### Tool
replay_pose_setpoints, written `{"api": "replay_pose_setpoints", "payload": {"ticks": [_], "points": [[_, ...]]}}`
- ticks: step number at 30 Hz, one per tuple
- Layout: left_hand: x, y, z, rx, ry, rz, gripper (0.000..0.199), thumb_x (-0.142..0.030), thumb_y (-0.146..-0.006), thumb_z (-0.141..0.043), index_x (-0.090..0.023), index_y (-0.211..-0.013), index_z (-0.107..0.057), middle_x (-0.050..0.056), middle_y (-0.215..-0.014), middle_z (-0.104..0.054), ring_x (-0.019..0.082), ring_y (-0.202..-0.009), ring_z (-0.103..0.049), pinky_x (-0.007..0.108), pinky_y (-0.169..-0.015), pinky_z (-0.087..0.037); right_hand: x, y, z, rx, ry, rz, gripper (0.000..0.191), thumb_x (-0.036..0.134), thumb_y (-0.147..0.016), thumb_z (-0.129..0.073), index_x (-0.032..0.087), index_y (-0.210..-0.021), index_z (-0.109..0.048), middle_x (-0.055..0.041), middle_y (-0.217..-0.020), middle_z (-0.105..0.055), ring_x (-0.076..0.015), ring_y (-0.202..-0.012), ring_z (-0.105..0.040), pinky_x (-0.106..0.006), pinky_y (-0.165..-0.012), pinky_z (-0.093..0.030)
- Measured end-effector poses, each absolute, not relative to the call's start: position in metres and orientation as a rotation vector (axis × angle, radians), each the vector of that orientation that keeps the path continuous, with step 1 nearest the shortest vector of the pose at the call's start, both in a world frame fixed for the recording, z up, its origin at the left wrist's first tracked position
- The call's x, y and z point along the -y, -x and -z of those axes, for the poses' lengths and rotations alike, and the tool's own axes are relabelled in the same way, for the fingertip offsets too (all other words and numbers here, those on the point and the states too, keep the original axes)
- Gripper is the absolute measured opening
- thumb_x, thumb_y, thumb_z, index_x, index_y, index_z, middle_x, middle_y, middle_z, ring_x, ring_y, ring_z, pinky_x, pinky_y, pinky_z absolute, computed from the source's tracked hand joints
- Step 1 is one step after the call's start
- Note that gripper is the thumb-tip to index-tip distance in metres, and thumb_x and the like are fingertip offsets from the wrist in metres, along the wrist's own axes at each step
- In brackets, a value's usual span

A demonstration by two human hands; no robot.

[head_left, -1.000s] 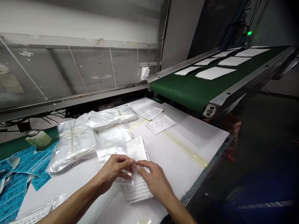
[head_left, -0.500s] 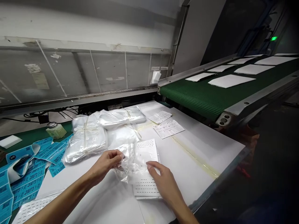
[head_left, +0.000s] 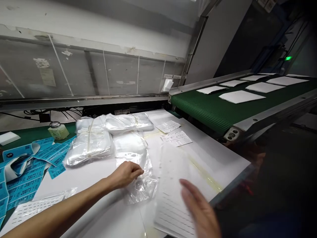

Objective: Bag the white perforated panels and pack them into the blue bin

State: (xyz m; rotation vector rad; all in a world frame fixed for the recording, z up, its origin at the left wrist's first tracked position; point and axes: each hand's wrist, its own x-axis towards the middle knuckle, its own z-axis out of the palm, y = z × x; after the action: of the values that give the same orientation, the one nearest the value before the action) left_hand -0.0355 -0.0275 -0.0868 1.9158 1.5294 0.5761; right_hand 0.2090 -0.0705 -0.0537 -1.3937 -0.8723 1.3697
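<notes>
Shifting rightward: dashed-print sheets, from under clear plastic bag to just beside it; the two now separated. Left hand: grip pinching bag. Right hand: at sheets' edge, blurred; grip cannot be told.

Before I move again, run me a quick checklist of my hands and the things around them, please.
1. Left hand on the clear bag: ok, closed on the plastic.
2. Right hand gripping the dashed white sheets: cannot tell, both are blurred.
3. Front bag bundle tied: ok, band around it.
4. Capped jar upright: ok.
5. Blue labels lying flat: not ok, some curl over.
</notes>
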Motion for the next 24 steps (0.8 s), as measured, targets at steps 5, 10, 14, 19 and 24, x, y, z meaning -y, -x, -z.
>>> {"api": "replay_pose_setpoints", "payload": {"ticks": [5, 10, 14, 19, 24], "points": [[0.036, 0.036, 0.076, -1.398, -1.396, -0.868, 0.035, -0.044, -0.081, -0.051, -0.015, -0.063, -0.060, -0.001, -0.061, -0.051, 0.012, -0.056, -0.045, 0.024, -0.053, -0.037, 0.063, -0.167, 0.086, 1.370, 1.606, -1.163, 0.033, 0.048, -0.076, -0.054, 0.024, -0.092, -0.069, -0.0065, -0.106, -0.063, -0.0286, -0.103, -0.056, -0.038, -0.085, -0.047], [0.048, 0.033, 0.068, -1.257, -1.159, -1.040, 0.025, -0.038, -0.079, -0.059, -0.013, -0.076, -0.064, 0.002, -0.068, -0.058, 0.015, -0.064, -0.054, 0.028, -0.060, -0.046, 0.054, -0.143, 0.070, 1.742, 1.629, -1.062, 0.025, 0.049, -0.079, -0.051, 0.033, -0.083, -0.069, -0.0018, -0.091, -0.062, -0.0234, -0.089, -0.058, -0.034, -0.077, -0.044], [0.051, 0.025, 0.068, -1.169, -1.043, -1.063, 0.025, -0.037, -0.079, -0.060, -0.012, -0.075, -0.064, 0.004, -0.070, -0.062, 0.016, -0.066, -0.058, 0.031, -0.065, -0.048, 0.049, -0.131, 0.067, 1.816, 1.575, -1.083, 0.028, 0.050, -0.081, -0.049, 0.032, -0.080, -0.070, -0.0018, -0.083, -0.061, -0.0211, -0.081, -0.057, -0.030, -0.071, -0.042], [0.052, 0.024, 0.072, -1.103, -0.944, -1.028, 0.026, -0.036, -0.077, -0.064, -0.011, -0.074, -0.064, 0.007, -0.074, -0.064, 0.019, -0.074, -0.061, 0.038, -0.074, -0.050, 0.045, -0.133, 0.078, 1.870, 1.494, -1.050, 0.034, 0.046, -0.086, -0.041, 0.029, -0.074, -0.068, -0.0011, -0.077, -0.059, -0.0178, -0.073, -0.054, -0.027, -0.063, -0.039], [0.053, 0.030, 0.077, -1.085, -0.835, -1.061, 0.024, -0.034, -0.078, -0.065, -0.011, -0.072, -0.061, 0.010, -0.080, -0.064, 0.019, -0.078, -0.060, 0.039, -0.076, -0.050, 0.045, -0.139, 0.083, 1.806, 1.516, -1.090, 0.031, 0.041, -0.086, -0.041, 0.028, -0.072, -0.066, 0.0003, -0.075, -0.059, -0.0173, -0.073, -0.054, -0.027, -0.065, -0.039]]}}
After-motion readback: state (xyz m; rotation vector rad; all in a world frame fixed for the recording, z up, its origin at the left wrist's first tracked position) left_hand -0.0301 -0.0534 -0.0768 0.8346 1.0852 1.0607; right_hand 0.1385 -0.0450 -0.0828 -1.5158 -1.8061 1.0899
